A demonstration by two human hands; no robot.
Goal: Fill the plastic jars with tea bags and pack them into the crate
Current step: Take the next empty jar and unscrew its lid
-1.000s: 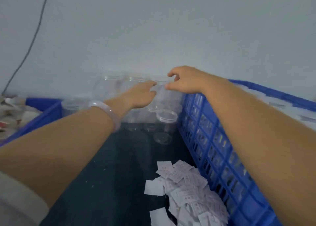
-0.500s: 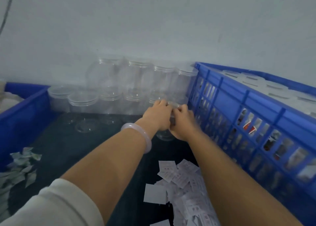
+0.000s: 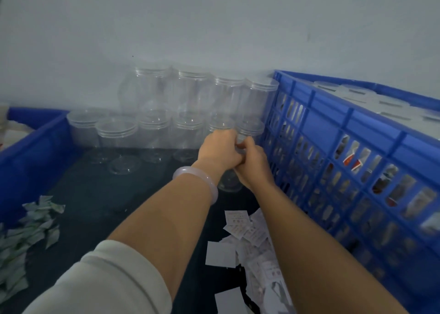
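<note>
Both our hands, left hand (image 3: 220,149) and right hand (image 3: 252,165), grip one empty jar (image 3: 229,182) beside the crate (image 3: 333,123); uncapping and filling likely follow.

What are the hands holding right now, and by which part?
Both hands, left and right, grip one clear jar around its upper part, near the rim.

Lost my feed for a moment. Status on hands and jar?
Both hands, left hand and right hand, closed on one clear jar beside the blue crate. Jar looks empty. Paper slips lie nearer, nothing blocking.
</note>
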